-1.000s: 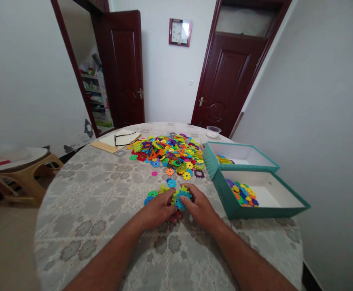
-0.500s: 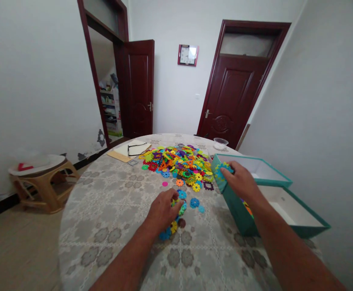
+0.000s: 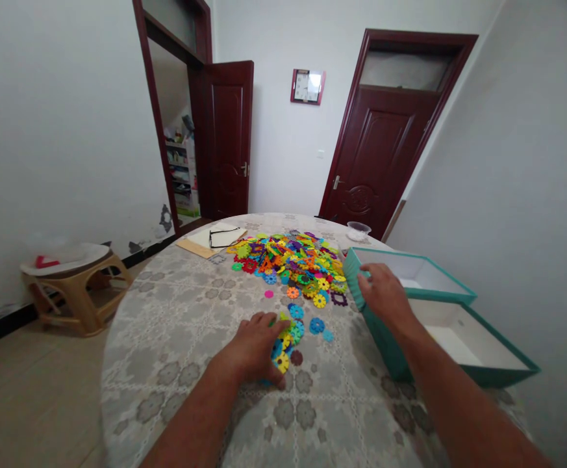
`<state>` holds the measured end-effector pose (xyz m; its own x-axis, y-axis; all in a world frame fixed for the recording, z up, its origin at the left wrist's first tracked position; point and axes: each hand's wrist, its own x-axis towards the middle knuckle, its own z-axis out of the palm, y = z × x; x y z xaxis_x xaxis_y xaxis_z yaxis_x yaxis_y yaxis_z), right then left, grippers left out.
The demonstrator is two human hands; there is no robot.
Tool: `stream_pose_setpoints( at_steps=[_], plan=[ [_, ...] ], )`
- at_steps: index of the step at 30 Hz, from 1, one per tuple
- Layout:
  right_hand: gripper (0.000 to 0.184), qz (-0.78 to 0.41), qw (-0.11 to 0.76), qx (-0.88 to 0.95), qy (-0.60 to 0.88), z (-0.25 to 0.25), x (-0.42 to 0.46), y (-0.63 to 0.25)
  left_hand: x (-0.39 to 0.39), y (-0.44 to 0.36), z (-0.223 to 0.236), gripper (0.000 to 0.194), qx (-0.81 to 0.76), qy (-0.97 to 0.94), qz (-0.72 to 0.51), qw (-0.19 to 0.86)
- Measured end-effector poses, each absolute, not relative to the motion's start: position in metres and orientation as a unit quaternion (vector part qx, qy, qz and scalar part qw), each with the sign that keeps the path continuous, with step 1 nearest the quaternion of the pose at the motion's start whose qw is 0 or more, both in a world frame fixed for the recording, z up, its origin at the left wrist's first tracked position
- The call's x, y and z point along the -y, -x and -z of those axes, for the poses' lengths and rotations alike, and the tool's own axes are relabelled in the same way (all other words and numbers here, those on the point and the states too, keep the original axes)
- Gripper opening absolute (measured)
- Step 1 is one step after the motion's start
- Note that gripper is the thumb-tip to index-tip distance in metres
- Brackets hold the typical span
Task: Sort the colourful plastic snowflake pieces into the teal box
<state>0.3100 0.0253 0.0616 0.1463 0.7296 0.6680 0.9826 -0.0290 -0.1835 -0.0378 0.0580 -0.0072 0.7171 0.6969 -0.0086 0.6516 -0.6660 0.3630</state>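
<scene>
My left hand [image 3: 256,344] rests low over the near table with thumb and fingers spread. It curves around a small group of toothed plastic discs, including a yellow disc [image 3: 282,362] and a green-blue disc [image 3: 297,331]. Closed at the rim of the teal box, my right hand [image 3: 385,296] shows a bit of a light blue disc [image 3: 364,275] between finger and thumb; most of that disc is hidden. Just right of the left hand's group lie a blue disc [image 3: 317,325] and a brown disc [image 3: 296,357].
A large heap of colourful discs [image 3: 288,260] covers the table's middle. The teal box [image 3: 385,351] stands at the right beside another box part [image 3: 424,263]. Glasses [image 3: 223,238] lie on paper at the back left; a clear bowl [image 3: 358,230] sits at the back right.
My left hand has opened wider and shifted slightly left and down around the discs. My right hand has turned, and the blue and yellow disc in it is now mostly out of sight.
</scene>
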Motion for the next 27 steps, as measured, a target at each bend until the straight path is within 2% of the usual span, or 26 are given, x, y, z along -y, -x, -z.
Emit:
stream_pose_setpoints(
  at_steps=[2, 6, 10, 12, 19, 24, 27],
  plan=[
    [0.021, 0.172, 0.311, 0.685, 0.636, -0.051, -0.010, -0.275, -0.059, 0.038, 0.009, 0.112, -0.370, -0.911, -0.066, 0.171],
    [0.021, 0.083, 0.312, 0.758, 0.566, -0.018, 0.026, -0.203, -0.060, 0.041, 0.004, 0.112, -0.358, -0.915, -0.058, 0.174],
    [0.055, 0.006, 0.257, 0.809, 0.529, 0.019, 0.055, -0.160, -0.060, 0.046, -0.002, 0.109, -0.338, -0.922, -0.037, 0.187],
    [0.062, -0.007, 0.245, 0.818, 0.520, 0.030, 0.062, -0.152, -0.061, 0.046, -0.003, 0.107, -0.346, -0.920, -0.038, 0.182],
    [0.035, -0.010, 0.251, 0.810, 0.529, 0.034, 0.048, -0.161, -0.072, 0.043, 0.009, 0.089, -0.361, -0.913, -0.085, 0.168],
    [0.024, -0.008, 0.272, 0.788, 0.552, 0.036, 0.041, -0.184, -0.069, 0.028, 0.013, 0.059, -0.371, -0.896, -0.148, 0.196],
    [0.017, -0.024, 0.280, 0.780, 0.559, 0.034, 0.039, -0.199, -0.064, 0.012, 0.017, 0.048, -0.366, -0.886, -0.195, 0.206]
  ],
)
